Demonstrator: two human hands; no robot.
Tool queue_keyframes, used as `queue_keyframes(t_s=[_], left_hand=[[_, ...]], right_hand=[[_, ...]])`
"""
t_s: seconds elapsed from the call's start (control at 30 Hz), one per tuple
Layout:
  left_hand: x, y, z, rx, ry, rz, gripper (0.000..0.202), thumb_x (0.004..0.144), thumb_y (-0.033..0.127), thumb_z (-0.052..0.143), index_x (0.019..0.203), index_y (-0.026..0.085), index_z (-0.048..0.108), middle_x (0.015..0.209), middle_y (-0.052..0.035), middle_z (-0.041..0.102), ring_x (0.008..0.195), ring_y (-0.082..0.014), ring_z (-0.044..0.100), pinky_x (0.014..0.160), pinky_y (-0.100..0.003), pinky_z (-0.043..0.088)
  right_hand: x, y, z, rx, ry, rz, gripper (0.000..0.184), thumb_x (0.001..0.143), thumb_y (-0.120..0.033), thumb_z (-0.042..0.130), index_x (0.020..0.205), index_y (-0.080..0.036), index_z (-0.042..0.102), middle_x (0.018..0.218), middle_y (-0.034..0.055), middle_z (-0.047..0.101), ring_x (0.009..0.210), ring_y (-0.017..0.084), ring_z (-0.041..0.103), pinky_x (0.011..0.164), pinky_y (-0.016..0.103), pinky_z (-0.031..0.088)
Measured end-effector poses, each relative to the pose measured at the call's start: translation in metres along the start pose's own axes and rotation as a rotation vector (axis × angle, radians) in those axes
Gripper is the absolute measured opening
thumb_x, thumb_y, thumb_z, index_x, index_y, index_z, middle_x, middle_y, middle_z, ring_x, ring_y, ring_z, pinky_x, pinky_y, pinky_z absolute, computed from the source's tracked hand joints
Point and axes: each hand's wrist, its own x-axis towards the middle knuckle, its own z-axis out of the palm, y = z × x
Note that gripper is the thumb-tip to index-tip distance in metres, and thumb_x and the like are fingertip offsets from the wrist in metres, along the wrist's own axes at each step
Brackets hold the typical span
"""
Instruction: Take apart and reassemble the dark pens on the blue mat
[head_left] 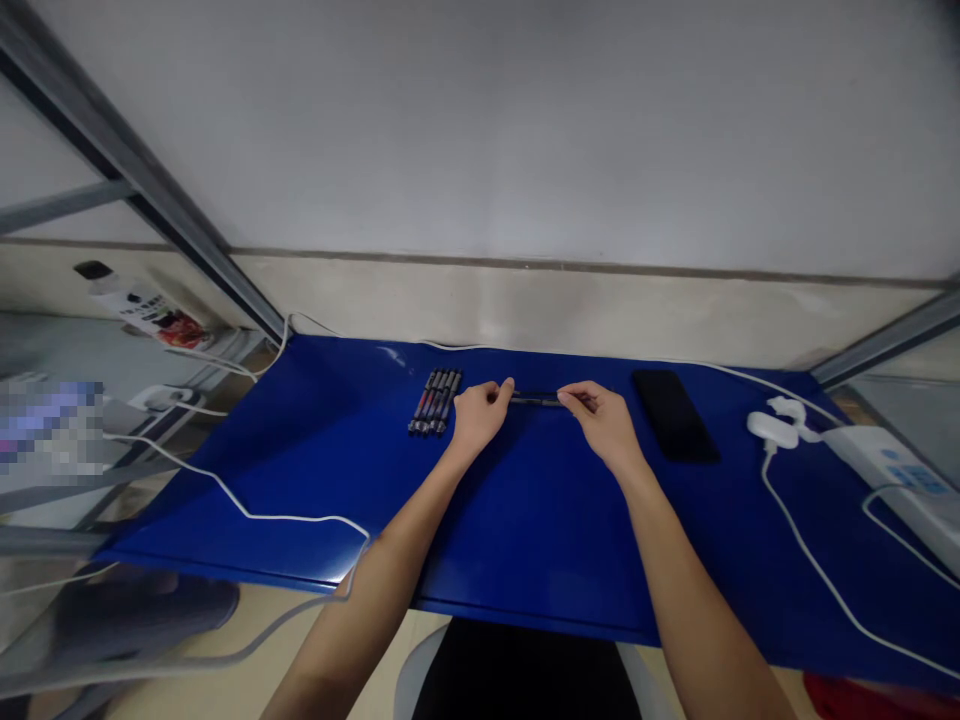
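Both forearms stretch forward over the blue desk point(525, 520). The left hand point(480, 413) and right hand point(602, 420) each curl their fingers and pinch opposite ends of a dark pen point(536, 399), held level between them just above the desk, beside a row of pens point(435, 401).

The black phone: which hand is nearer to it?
The right hand. It is just left of the phone, not touching it, pinching one end of a pen. The left hand holds the other end, farther left, beside the row of pens.
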Motion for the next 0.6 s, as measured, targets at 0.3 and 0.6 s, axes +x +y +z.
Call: queue_keyframes(t_s=[0.3, 0.6], left_hand=[[0.0003, 0.0021, 0.0004, 0.003, 0.006, -0.004, 0.055, 0.091, 0.058, 0.041, 0.053, 0.018, 0.040, 0.049, 0.0023, 0.042, 0.053, -0.0114, 0.039, 0.057, -0.026, 0.022], [-0.0008, 0.0042, -0.0006, 0.013, 0.005, -0.012, 0.056, 0.092, 0.058, 0.040, 0.053, 0.018, 0.039, 0.050, 0.0023, 0.042, 0.053, -0.0117, 0.040, 0.057, -0.026, 0.022]], right_hand=[[0.0000, 0.0002, 0.0010, 0.024, 0.012, -0.022, 0.028, 0.080, -0.047, 0.067, 0.084, -0.020, 0.069, 0.081, 0.0061, 0.070, 0.076, 0.021, 0.065, 0.073, 0.035, 0.049], [-0.0019, -0.0029, -0.0024, -0.069, -0.048, 0.037, 0.037, 0.087, -0.052, 0.056, 0.075, -0.019, 0.069, 0.070, 0.0049, 0.068, 0.067, 0.020, 0.062, 0.067, 0.034, 0.046]])
